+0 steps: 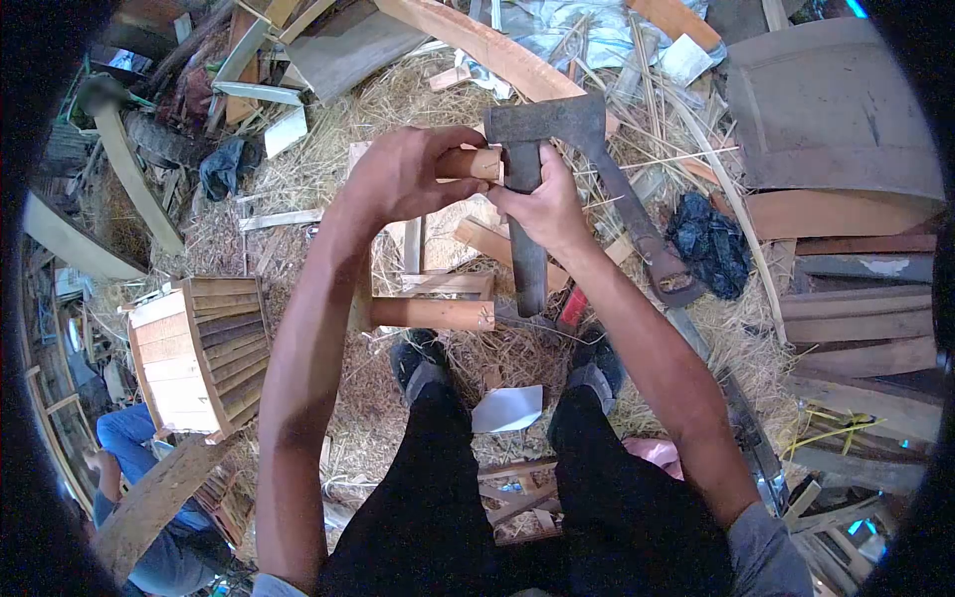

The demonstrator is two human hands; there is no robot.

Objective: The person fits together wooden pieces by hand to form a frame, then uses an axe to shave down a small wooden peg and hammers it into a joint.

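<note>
My left hand (413, 174) grips a short wooden block (470, 164) between thumb and fingers, its end facing right. My right hand (545, 204) is closed around the dark handle of a hatchet (542, 123), close under the broad metal head, with the thumb up along the handle. The handle's lower end (528, 269) points down toward my feet. Both hands are close together, and the block's end is right beside the hatchet handle. Below them stands a wooden piece (433, 313) with a flat light face, among loose boards and shavings.
A saw-like dark tool (642, 224) lies to the right of the hatchet, near a black plastic bag (708, 244). A slatted wooden tub (199, 353) stands left. Another person's blue-clad leg (129, 438) shows lower left. Curved boards (856, 214) are stacked right; white paper (507, 409) lies between my feet.
</note>
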